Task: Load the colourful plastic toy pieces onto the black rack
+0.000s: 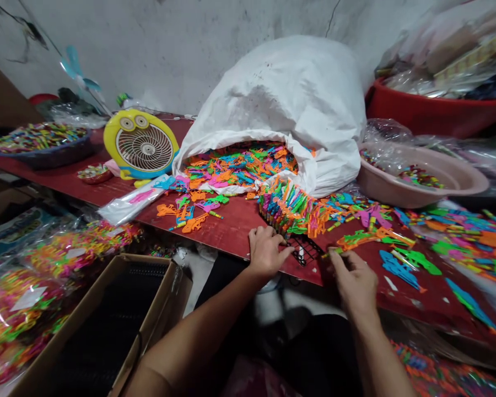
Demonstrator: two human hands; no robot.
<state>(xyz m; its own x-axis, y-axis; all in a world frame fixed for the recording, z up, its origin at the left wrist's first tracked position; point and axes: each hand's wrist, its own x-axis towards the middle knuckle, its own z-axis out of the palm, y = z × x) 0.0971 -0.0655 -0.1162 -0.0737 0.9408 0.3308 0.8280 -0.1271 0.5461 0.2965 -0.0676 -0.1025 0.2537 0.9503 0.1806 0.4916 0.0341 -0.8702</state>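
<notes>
A black wire rack [303, 251] lies at the table's front edge, its far part packed with an upright row of colourful plastic toy guns [291, 207]. My left hand [268, 251] rests at the rack's near left side, fingers curled down and thumb reaching over the wires. To the right of the rack, my right hand [355, 281] pinches the yellow-green end of a small toy gun [328, 253]; the fingers hide part of it. Just beyond that hand lie loose orange and green toy guns [367, 238]. Blue ones [399, 269] are on its right.
A large white sack [285, 88] spills toy guns behind the rack. A yellow fan [143, 143] stands left, a pink basin [421, 171] right. Below the table's left edge are a cardboard box [165, 292] of black racks and filled plastic bags [28, 298].
</notes>
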